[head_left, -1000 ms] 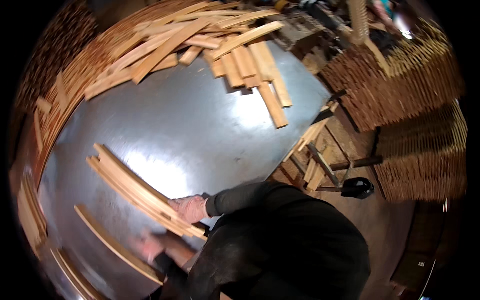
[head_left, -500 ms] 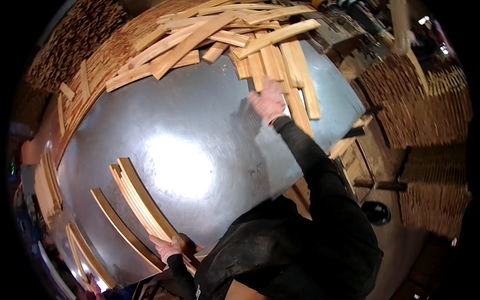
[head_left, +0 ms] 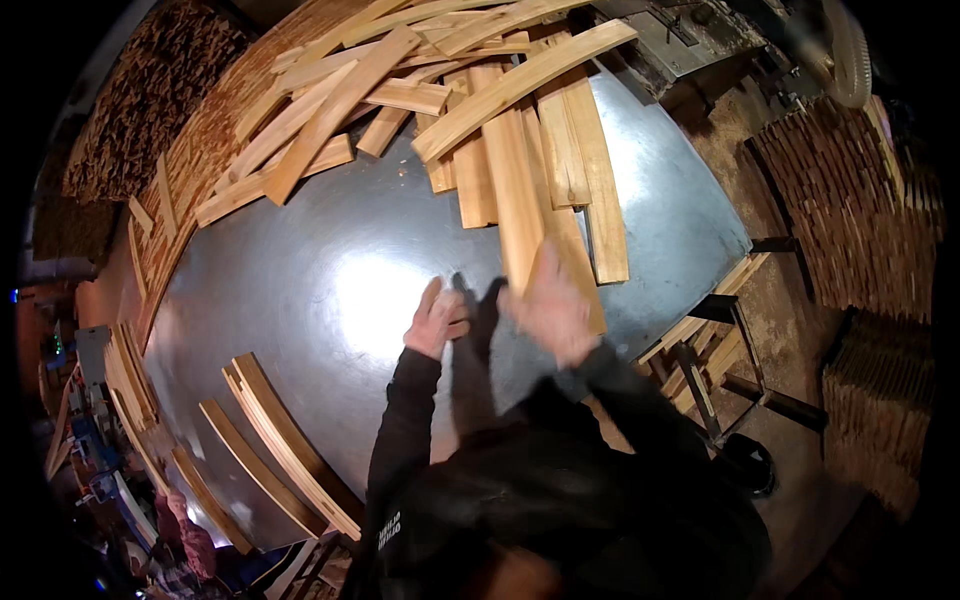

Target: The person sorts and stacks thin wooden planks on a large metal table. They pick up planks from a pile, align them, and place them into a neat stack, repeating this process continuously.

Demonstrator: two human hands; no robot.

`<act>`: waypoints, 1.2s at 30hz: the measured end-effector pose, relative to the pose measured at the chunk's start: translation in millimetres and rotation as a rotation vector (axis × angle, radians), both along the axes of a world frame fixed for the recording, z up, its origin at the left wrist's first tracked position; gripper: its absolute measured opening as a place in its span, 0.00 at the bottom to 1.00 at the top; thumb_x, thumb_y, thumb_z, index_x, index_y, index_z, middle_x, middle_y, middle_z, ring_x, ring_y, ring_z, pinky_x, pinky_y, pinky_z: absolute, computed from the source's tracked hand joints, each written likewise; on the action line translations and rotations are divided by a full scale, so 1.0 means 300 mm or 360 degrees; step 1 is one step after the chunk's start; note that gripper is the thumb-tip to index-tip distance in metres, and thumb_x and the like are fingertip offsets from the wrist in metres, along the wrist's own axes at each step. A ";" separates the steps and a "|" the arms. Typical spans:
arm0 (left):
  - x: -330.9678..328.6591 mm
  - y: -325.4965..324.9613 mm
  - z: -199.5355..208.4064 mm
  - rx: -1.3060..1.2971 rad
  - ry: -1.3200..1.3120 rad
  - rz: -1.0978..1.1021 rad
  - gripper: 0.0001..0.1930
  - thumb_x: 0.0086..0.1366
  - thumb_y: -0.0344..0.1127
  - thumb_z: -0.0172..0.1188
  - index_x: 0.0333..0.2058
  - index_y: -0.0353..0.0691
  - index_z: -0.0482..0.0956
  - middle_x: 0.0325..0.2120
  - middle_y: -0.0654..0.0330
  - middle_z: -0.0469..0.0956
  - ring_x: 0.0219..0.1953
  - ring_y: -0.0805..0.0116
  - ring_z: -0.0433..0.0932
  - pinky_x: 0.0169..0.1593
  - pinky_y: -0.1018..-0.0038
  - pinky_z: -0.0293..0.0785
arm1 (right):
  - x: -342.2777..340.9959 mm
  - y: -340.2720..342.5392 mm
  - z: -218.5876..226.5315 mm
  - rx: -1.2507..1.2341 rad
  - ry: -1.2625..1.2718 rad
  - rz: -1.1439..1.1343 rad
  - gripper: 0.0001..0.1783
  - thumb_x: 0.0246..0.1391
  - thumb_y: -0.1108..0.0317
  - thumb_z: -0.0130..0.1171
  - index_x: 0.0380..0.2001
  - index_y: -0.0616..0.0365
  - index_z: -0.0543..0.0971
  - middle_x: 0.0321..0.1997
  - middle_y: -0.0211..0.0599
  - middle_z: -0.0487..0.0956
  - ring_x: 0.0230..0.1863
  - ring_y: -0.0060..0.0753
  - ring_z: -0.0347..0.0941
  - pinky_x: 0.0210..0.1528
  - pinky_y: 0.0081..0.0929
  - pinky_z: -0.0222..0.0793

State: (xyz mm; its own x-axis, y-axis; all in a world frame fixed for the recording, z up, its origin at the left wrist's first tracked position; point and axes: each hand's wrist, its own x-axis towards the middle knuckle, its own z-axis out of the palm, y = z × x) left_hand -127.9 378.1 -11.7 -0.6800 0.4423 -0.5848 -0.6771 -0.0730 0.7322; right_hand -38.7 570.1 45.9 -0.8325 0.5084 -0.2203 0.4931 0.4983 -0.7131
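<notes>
My right hand (head_left: 556,308), a little blurred, has the near end of a pale wooden slat (head_left: 515,205) between thumb and fingers. That slat sticks out toward me from a loose heap of similar slats, with another slat (head_left: 572,255) under or beside my fingers. My left hand (head_left: 437,318) is over the bare metal tabletop (head_left: 270,260) to the left of the slat's end, fingers apart and nothing in them. A row of curved slats (head_left: 285,440) stands on edge at the near left, apart from both hands.
One slat (head_left: 525,90) lies across the top of the heap. Another person's hand (head_left: 175,505) is beside slats at the far left edge. Stacked wood (head_left: 850,200) stands on the right, and a machine (head_left: 675,45) at the back right.
My left hand has left the curved slats and moved up and right over the table. My right hand has come toward me, and a slat's end has come with it.
</notes>
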 end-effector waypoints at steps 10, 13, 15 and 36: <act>0.088 -0.140 0.055 -0.0606 0.0158 -0.0723 0.16 0.60 0.34 0.62 0.45 0.34 0.78 0.32 0.63 0.79 0.34 0.76 0.75 0.40 0.76 0.74 | -0.554 0.511 -0.050 0.1764 0.0747 0.0970 0.35 0.49 0.66 0.54 0.62 0.60 0.63 0.55 0.49 0.74 0.57 0.45 0.71 0.57 0.41 0.65; 0.151 -0.174 0.118 -0.0565 -0.0012 -0.0471 0.14 0.60 0.31 0.60 0.45 0.34 0.79 0.33 0.66 0.79 0.35 0.79 0.74 0.41 0.78 0.73 | -0.716 0.544 -0.058 0.1742 -0.0017 0.1545 0.33 0.50 0.60 0.57 0.59 0.62 0.65 0.49 0.48 0.78 0.51 0.42 0.76 0.53 0.40 0.69; 0.204 -0.209 0.095 -0.0686 0.0343 -0.0346 0.13 0.61 0.31 0.59 0.44 0.32 0.79 0.34 0.66 0.80 0.35 0.78 0.75 0.41 0.78 0.73 | -0.757 0.447 0.046 0.1246 -0.0480 0.1650 0.36 0.49 0.54 0.59 0.57 0.65 0.65 0.44 0.49 0.80 0.46 0.44 0.78 0.50 0.40 0.70; 0.275 -0.051 -0.166 -0.0116 -0.0092 0.0367 0.24 0.56 0.28 0.67 0.51 0.33 0.71 0.42 0.58 0.76 0.42 0.66 0.76 0.50 0.71 0.73 | -0.346 0.507 -0.176 0.0635 -0.0557 -0.0232 0.43 0.43 0.51 0.68 0.57 0.67 0.65 0.61 0.52 0.70 0.61 0.49 0.68 0.55 0.39 0.71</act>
State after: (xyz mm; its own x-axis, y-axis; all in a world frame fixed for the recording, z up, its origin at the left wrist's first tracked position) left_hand -45.4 362.9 -61.5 -0.7227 0.2345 -0.6501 -0.6895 -0.1790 0.7019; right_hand -142.4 722.3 -6.8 -0.6589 0.7135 -0.2381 0.7509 0.6054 -0.2637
